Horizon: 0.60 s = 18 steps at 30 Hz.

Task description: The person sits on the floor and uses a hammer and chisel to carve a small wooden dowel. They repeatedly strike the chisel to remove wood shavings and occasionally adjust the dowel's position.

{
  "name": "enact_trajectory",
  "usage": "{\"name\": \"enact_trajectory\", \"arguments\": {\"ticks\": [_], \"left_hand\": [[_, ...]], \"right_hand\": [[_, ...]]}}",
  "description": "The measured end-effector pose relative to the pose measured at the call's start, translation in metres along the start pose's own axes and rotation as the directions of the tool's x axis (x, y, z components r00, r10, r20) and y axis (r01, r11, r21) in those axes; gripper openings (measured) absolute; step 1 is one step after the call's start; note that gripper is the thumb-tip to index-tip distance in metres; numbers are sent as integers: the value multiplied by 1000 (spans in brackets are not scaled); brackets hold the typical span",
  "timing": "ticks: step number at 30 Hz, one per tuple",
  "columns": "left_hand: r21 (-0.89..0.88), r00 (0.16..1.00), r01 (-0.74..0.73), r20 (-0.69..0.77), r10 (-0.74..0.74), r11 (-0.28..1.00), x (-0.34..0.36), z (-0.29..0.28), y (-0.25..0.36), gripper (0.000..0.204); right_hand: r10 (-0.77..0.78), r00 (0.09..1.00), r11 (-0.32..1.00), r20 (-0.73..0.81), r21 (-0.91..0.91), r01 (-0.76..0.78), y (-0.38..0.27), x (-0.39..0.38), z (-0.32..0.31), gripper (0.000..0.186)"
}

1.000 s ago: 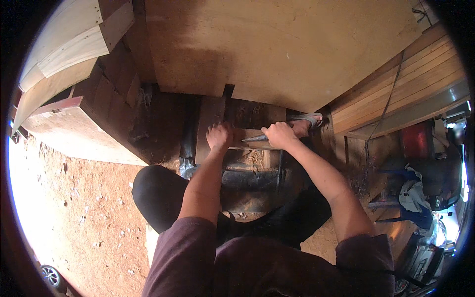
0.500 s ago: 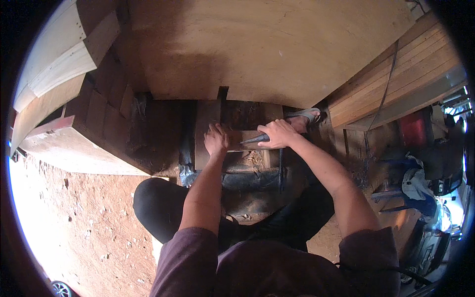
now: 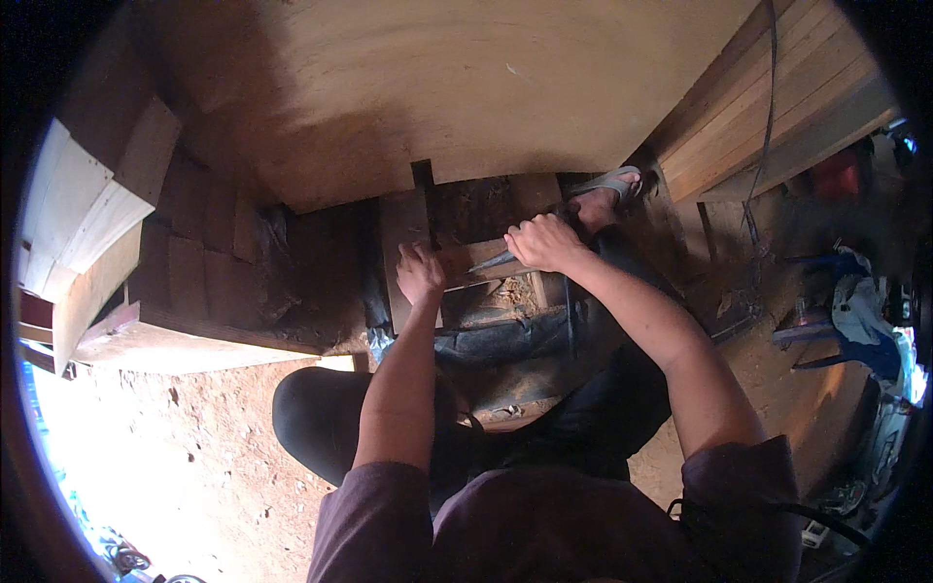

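Note:
My left hand [image 3: 421, 272] is closed on the left end of a short wooden board [image 3: 457, 258], which lies crosswise over a low wooden frame [image 3: 398, 215]. My right hand [image 3: 542, 242] is closed on a pointed dark metal tool [image 3: 494, 261], whose tip points left over the board toward my left hand. Its handle is hidden in my fingers. Pale shavings [image 3: 513, 290] sit in the opening just below the board. My right foot [image 3: 598, 204] in a grey sandal is just beyond my right hand.
A large plywood panel [image 3: 466, 78] stands in front of me. Stacked sheets and boxes [image 3: 97, 194] are at the left, long planks [image 3: 748, 117] at the upper right. A blue chair with grey cloth [image 3: 855, 311] is at the right, with sandy ground [image 3: 194, 437] at the lower left.
My right hand has moved a little up and right, tilting the tool upward at its handle end. My left hand still holds the board. The whole view has shifted slightly.

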<state>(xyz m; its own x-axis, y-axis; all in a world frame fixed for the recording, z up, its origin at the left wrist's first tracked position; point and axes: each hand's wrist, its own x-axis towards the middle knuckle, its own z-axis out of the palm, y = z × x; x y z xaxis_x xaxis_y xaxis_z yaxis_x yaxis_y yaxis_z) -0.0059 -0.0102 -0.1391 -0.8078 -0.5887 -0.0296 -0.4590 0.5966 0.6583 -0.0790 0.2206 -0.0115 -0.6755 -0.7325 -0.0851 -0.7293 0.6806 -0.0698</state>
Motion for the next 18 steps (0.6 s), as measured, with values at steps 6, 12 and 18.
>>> {"name": "enact_trajectory", "arguments": {"ticks": [6, 12, 18], "left_hand": [[-27, 998, 43, 38, -42, 999, -4, -15, 12, 34], [-33, 995, 94, 24, -93, 995, 0, -13, 11, 34], [0, 998, 62, 11, -62, 998, 0, -13, 10, 32]], "right_hand": [[20, 1000, 999, -8, 41, -20, 7, -4, 14, 38], [-14, 997, 999, -74, 48, 17, 14, -4, 29, 36], [-38, 997, 996, -65, 82, 44, 17, -5, 31, 37]]}}
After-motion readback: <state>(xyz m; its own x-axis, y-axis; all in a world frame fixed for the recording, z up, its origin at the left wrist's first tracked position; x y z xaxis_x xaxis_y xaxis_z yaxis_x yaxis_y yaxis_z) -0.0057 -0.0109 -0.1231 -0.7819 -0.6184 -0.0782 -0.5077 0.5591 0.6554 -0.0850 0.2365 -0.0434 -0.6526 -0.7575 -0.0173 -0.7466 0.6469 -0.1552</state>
